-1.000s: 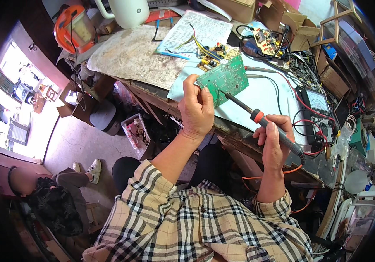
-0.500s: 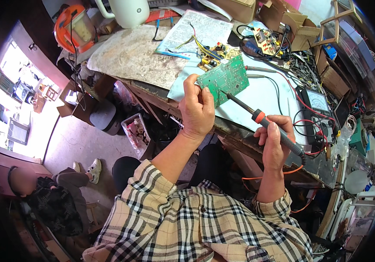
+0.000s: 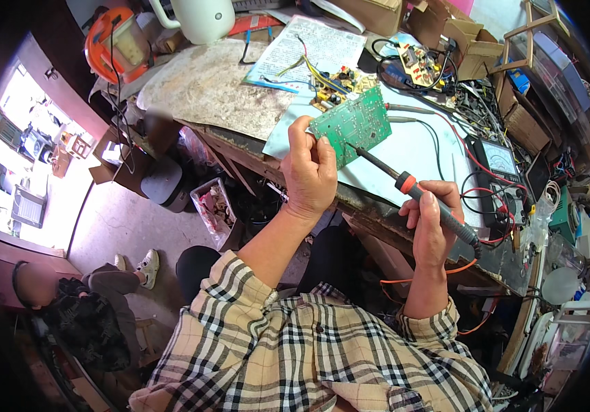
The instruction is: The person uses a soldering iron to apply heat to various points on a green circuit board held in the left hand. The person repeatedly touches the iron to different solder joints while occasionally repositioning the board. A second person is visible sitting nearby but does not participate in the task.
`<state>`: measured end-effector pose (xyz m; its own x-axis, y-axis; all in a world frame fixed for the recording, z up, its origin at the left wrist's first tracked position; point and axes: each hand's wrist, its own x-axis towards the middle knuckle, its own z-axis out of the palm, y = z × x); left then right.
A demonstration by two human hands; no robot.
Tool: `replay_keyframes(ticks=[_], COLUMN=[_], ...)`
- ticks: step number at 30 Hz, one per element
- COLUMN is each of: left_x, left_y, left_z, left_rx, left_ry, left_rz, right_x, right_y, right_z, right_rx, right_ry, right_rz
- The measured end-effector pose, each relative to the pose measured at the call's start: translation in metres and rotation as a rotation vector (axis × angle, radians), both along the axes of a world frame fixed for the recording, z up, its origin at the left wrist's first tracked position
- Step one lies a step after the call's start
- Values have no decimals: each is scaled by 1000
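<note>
My left hand (image 3: pixel 310 170) is closed on the near left corner of a green circuit board (image 3: pixel 360 123), held tilted above the bench with its soldered side toward me. In my right hand (image 3: pixel 434 223) is a soldering iron (image 3: pixel 439 208) with a grey handle and a red collar. Its tip meets the board's face or hovers just over it, near my left fingers; I cannot tell which. An orange cord (image 3: pixel 461 268) trails from the iron's back end. Behind the board, yellow components and wires (image 3: pixel 336 88) show in part.
White paper (image 3: pixel 377 180) covers the bench under my hands. An analog multimeter (image 3: pixel 500 165) with red and black leads stands at the right. Beyond lie printed sheets (image 3: pixel 315 51), another circuit board (image 3: pixel 418 65) and a cardboard box (image 3: pixel 473 44). A seated person (image 3: pixel 82 316) is at the lower left.
</note>
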<state>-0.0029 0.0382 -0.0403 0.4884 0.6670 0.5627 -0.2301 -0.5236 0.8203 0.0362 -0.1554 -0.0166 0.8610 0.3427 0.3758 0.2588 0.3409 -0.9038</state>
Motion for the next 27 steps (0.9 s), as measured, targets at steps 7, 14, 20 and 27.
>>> replay_keyframes(ticks=[7, 14, 20, 27], left_x=[0, 0, 0, 1], left_y=[1, 1, 2, 1], left_z=[-1, -2, -3, -2], left_rx=[-11, -4, 19, 3], left_ry=[-4, 7, 9, 1], left_rz=[-3, 5, 20, 18], right_x=[-1, -3, -2, -1], right_y=[0, 0, 0, -1], right_z=[0, 1, -1, -2], right_rx=[-30, -40, 1, -10], right_ry=[-72, -87, -56, -52], right_rz=[22, 9, 8, 16])
